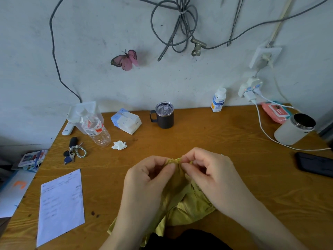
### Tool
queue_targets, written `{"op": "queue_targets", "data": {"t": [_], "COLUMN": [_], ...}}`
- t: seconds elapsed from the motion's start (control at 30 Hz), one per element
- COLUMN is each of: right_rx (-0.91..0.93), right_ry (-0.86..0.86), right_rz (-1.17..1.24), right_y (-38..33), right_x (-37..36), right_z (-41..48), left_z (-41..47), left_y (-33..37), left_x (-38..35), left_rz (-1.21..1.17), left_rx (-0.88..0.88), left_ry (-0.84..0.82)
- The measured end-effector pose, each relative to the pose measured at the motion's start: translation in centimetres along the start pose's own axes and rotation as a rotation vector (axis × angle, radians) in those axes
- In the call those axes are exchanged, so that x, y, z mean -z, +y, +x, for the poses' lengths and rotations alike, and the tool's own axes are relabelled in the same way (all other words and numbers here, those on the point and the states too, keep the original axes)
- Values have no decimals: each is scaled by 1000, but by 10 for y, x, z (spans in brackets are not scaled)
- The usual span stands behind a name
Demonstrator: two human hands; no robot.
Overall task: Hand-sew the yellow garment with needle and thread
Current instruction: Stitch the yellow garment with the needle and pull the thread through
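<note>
Both hands pinch yellow garment (182, 201) (needle unseen)

Both hands pinch a gathered edge of the yellow garment (182, 199) above the wooden table (216, 134): left hand (149, 179) fingertips meet right hand (212, 175) fingertips, cloth bunched between them and hanging below; needle and thread too small to tell

Wooden desk (198, 138), dark mug (164, 116), plastic bottle (95, 129), keys (72, 154), paper sheet (61, 206), tissue pack (126, 120), phone (315, 164), pink butterfly (125, 60) on wall
</note>
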State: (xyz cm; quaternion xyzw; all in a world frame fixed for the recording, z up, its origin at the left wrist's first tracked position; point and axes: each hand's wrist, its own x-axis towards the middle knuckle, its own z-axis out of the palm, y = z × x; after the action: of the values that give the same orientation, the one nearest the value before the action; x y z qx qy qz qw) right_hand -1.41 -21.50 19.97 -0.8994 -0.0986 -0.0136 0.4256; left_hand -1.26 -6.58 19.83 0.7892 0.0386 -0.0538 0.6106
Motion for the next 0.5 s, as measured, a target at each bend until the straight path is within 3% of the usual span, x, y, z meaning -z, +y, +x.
{"op": "queue_targets", "data": {"t": [0.2, 0.37, 0.5], "right_rx": [-110, -172, -194], "right_ry": [-144, -274, -314], "right_rz": [290, 537, 663], "right_y": [9, 14, 16], "right_x": [12, 19, 20], "right_z": [3, 7, 7], "left_z": [2, 7, 10], "left_y": [5, 5, 5], "left_x": [3, 8, 10], "left_rz": [-298, -505, -566], "left_rx": [120, 287, 331], "left_ry": [-79, -238, -313]}}
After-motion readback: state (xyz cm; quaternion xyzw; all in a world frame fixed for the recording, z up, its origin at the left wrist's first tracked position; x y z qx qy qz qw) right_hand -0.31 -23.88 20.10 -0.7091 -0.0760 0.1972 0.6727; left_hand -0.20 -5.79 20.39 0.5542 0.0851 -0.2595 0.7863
